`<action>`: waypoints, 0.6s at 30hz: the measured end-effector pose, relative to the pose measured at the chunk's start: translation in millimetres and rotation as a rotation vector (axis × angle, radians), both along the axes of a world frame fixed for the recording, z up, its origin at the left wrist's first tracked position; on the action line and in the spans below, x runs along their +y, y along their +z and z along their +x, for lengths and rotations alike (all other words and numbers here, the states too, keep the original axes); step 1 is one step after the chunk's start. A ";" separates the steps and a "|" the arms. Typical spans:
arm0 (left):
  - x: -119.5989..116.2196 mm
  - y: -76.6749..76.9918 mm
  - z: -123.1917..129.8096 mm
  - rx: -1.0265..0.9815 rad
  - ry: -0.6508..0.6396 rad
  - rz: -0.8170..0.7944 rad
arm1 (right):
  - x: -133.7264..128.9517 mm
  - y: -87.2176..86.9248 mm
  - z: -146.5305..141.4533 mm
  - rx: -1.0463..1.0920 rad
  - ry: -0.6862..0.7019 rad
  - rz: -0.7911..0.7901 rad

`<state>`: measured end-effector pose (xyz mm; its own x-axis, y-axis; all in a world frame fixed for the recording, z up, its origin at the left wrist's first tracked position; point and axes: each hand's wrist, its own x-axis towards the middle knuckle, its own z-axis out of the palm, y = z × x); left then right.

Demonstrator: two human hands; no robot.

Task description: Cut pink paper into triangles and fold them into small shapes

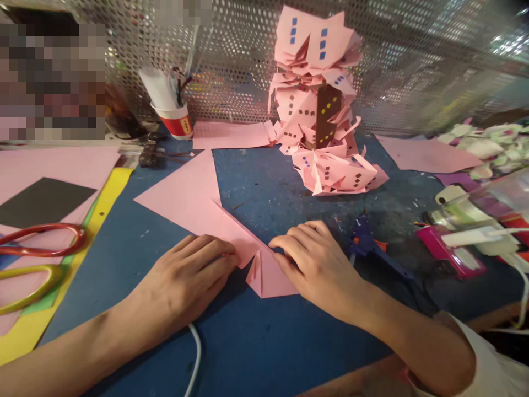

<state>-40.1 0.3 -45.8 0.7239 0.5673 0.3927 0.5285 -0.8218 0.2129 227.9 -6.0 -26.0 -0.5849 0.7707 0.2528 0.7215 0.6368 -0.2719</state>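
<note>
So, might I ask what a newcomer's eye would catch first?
Probably the tall pink paper pile with small coloured squares, at the back of the blue table. Next come the left hand and right hand, front centre, both touching a folded pink sheet; then the red loop handle, far left.

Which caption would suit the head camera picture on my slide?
Left hand and right hand touch folded pink paper on a blue tabletop, a pink paper stack beyond.

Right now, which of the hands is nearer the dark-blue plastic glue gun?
Right. The right hand lies just left of the glue gun; the left hand is farther left, touching pink paper.
</note>
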 end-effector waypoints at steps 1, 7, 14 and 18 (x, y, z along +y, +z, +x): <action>-0.1 0.3 1.1 0.000 -0.003 0.028 | 0.0 0.7 -0.6 -0.001 0.002 -0.002; -1.2 4.3 5.5 0.025 0.010 0.111 | -0.3 2.1 -2.9 -0.014 0.073 -0.048; -0.1 4.8 2.9 0.018 -0.008 0.083 | -0.4 2.7 -3.7 0.043 0.067 -0.037; -0.2 4.3 1.9 0.007 -0.045 0.061 | 0.6 2.2 -4.1 0.092 0.073 -0.027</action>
